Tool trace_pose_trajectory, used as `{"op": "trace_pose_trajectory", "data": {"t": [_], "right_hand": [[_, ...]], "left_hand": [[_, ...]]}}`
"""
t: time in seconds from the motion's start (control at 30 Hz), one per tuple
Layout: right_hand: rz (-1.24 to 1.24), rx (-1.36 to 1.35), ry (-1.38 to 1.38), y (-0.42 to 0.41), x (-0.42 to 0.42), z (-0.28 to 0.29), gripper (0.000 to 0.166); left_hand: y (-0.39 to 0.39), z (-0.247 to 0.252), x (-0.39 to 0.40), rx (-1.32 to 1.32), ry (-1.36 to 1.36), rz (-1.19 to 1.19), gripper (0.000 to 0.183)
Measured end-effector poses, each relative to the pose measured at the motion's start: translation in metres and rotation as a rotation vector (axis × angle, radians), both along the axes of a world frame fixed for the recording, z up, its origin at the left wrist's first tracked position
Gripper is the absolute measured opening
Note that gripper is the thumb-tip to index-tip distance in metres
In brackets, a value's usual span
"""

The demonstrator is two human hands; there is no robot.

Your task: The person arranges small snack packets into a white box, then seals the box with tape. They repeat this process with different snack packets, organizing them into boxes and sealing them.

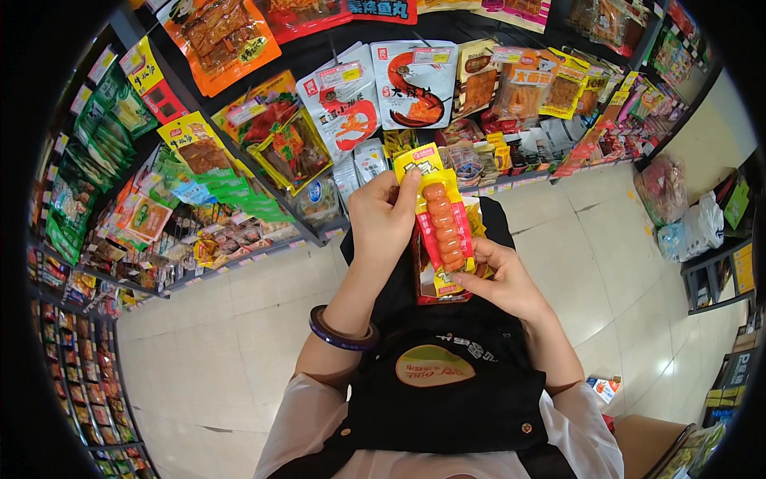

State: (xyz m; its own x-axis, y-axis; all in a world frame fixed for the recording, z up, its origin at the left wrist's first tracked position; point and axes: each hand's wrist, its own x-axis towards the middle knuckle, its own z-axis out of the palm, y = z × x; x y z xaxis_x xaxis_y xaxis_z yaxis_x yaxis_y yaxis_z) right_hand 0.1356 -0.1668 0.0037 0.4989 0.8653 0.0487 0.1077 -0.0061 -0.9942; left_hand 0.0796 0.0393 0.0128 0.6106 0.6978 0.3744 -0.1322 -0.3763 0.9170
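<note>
My left hand (386, 212) pinches the top of a yellow and red snack packet (444, 227), whose clear window shows a string of sausage-like pieces. Near its lower end, my right hand (505, 275) grips the same packet between thumb and fingers. The top of the packet under my left thumb may belong to a second one behind it; I cannot tell. Below the packet, an open red box (426, 292) rests at my lap, partly hidden by packet and hands. A roll of tape (344, 335) sits around my left forearm like a bracelet.
Ahead, silver snack pouches (413, 90) hang on hooks above a shelf of small packets. Green bags (111, 129) hang at the left. Plastic bags (697, 230) stand at the right, and a cardboard box (652, 446) is at the lower right. A black apron (443, 419) covers my front.
</note>
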Motion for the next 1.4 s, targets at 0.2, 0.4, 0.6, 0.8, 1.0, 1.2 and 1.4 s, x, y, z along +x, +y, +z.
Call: {"op": "trace_pose_trajectory", "data": {"t": [0.2,0.4,0.6,0.8,1.0,1.2,1.4], "right_hand": [[0.043,0.022,0.143,-0.003,-0.005,0.009,0.043],[0.024,0.058,0.171,0.003,-0.004,0.007,0.059],[-0.135,0.142,0.01,0.024,-0.013,0.006,0.064],[-0.33,0.162,-0.185,0.032,-0.016,0.003,0.042],[0.167,0.674,1.039,0.012,0.015,-0.004,0.045],[0.474,0.821,1.326,-0.002,0.026,-0.003,0.041],[0.438,0.822,1.272,-0.002,0.025,-0.002,0.043]], "left_hand": [[0.011,0.005,-0.003,-0.107,0.01,-0.035,0.035],[0.006,0.007,-0.003,-0.193,-0.035,-0.027,0.041],[-0.011,-0.005,0.0,-0.023,-0.086,0.012,0.04],[-0.023,0.007,-0.006,-0.159,-0.102,-0.106,0.038],[-0.022,0.012,-0.016,-0.146,-0.105,-0.132,0.035],[-0.028,0.022,-0.02,-0.112,-0.149,-0.126,0.039],[-0.028,0.021,-0.025,-0.084,-0.11,-0.166,0.039]]}}
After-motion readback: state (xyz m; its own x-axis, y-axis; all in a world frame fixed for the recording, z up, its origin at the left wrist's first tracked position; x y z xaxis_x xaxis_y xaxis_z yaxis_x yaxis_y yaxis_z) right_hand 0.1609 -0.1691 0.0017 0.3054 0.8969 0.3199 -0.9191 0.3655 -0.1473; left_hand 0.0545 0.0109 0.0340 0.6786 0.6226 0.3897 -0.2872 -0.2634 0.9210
